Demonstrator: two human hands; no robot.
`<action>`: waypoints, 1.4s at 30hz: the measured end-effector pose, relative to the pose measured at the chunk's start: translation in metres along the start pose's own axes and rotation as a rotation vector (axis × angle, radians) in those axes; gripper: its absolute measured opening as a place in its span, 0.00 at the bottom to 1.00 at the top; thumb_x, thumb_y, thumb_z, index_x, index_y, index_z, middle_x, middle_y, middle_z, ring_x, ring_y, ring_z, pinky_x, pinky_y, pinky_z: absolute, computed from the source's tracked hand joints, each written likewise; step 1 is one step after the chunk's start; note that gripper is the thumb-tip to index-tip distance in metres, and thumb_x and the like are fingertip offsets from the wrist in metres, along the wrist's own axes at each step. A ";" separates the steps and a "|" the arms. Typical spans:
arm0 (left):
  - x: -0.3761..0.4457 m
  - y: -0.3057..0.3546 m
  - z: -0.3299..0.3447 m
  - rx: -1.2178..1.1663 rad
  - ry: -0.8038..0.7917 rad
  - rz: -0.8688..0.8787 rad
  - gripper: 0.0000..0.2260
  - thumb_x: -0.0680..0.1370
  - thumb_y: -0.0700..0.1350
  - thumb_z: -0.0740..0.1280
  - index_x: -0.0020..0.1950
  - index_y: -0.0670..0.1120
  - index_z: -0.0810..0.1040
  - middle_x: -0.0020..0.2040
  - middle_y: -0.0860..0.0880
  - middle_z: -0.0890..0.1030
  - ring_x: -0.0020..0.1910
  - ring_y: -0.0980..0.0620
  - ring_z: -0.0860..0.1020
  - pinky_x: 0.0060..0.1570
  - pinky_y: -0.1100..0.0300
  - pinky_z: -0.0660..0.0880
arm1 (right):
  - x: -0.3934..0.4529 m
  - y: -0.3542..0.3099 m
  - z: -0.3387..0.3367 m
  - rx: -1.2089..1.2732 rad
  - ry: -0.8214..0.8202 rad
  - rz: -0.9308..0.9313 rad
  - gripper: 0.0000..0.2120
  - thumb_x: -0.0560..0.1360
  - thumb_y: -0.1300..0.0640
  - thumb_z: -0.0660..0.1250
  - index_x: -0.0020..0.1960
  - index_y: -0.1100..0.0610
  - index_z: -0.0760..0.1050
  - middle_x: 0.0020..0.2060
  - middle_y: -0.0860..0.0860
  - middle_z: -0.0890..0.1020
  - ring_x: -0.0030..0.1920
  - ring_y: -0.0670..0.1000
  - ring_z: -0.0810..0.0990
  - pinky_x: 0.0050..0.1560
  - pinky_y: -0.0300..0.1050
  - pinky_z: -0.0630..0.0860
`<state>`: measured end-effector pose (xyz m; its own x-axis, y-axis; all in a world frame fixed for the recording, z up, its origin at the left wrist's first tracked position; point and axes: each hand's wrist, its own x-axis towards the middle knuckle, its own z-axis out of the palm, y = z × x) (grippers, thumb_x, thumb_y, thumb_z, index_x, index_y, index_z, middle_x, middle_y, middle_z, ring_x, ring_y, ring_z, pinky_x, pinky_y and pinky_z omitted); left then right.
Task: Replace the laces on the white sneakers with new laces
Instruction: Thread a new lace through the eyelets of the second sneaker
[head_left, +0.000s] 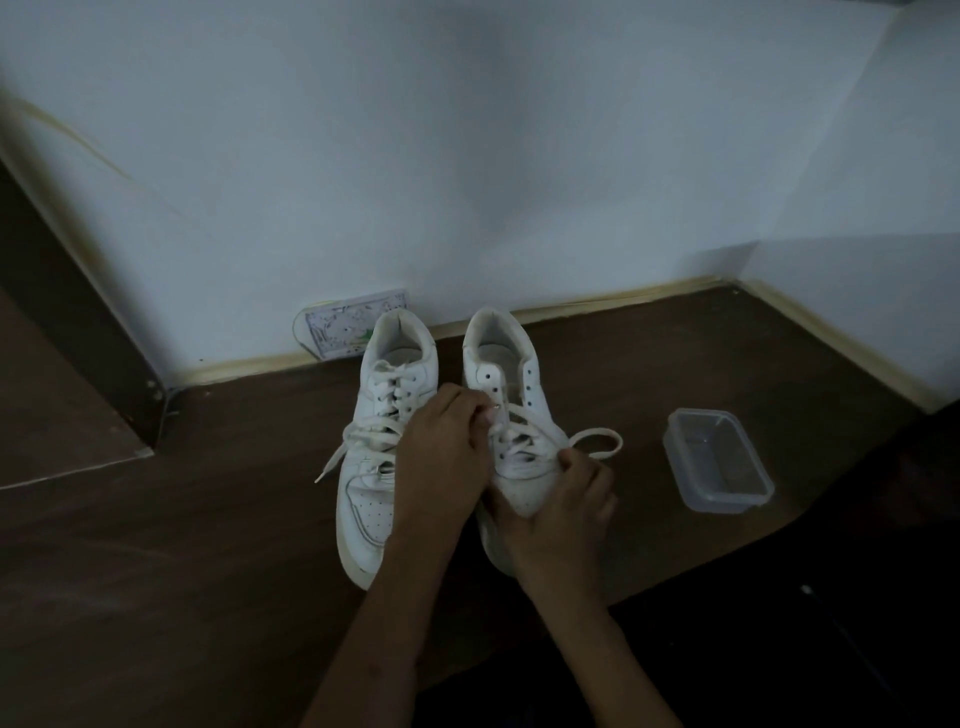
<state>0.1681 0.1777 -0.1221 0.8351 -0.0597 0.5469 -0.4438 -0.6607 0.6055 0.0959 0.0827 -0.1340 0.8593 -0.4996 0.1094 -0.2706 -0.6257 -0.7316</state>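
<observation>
The right sneaker (511, 415) stands on the desk (208, 545), heel toward the wall, long axis running away from you. Your left hand (441, 457) pinches the lace (597, 441) at the mid eyelets; your right hand (566, 488) grips the toe.

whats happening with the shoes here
A person is working the lace out of the right-hand white sneaker on the wooden floor. The left hand pinches the lace at the eyelets; the right hand steadies the toe. Its upper eyelets are empty. The other sneaker remains laced.
</observation>
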 end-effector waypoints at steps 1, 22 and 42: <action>0.001 0.001 -0.003 -0.006 0.029 -0.024 0.03 0.76 0.39 0.69 0.48 0.46 0.80 0.46 0.52 0.78 0.43 0.56 0.75 0.45 0.61 0.73 | 0.001 0.000 -0.001 0.008 -0.010 0.011 0.43 0.63 0.36 0.74 0.68 0.56 0.62 0.66 0.53 0.64 0.66 0.54 0.64 0.64 0.49 0.67; 0.014 -0.018 -0.032 0.261 0.266 0.080 0.06 0.75 0.42 0.68 0.42 0.49 0.83 0.40 0.52 0.84 0.44 0.50 0.79 0.63 0.48 0.64 | 0.003 0.007 0.002 0.151 -0.110 -0.043 0.50 0.65 0.34 0.70 0.77 0.54 0.52 0.72 0.49 0.62 0.70 0.46 0.63 0.66 0.40 0.65; 0.007 -0.008 -0.003 0.229 0.121 0.162 0.05 0.75 0.44 0.69 0.44 0.50 0.85 0.42 0.53 0.83 0.51 0.54 0.76 0.68 0.49 0.59 | 0.004 0.008 0.003 0.147 -0.112 -0.082 0.49 0.67 0.31 0.67 0.77 0.54 0.52 0.73 0.49 0.62 0.71 0.45 0.63 0.68 0.45 0.68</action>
<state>0.1764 0.1852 -0.1215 0.7087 -0.0972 0.6988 -0.4715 -0.8021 0.3666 0.0983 0.0774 -0.1412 0.9210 -0.3756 0.1034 -0.1383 -0.5633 -0.8146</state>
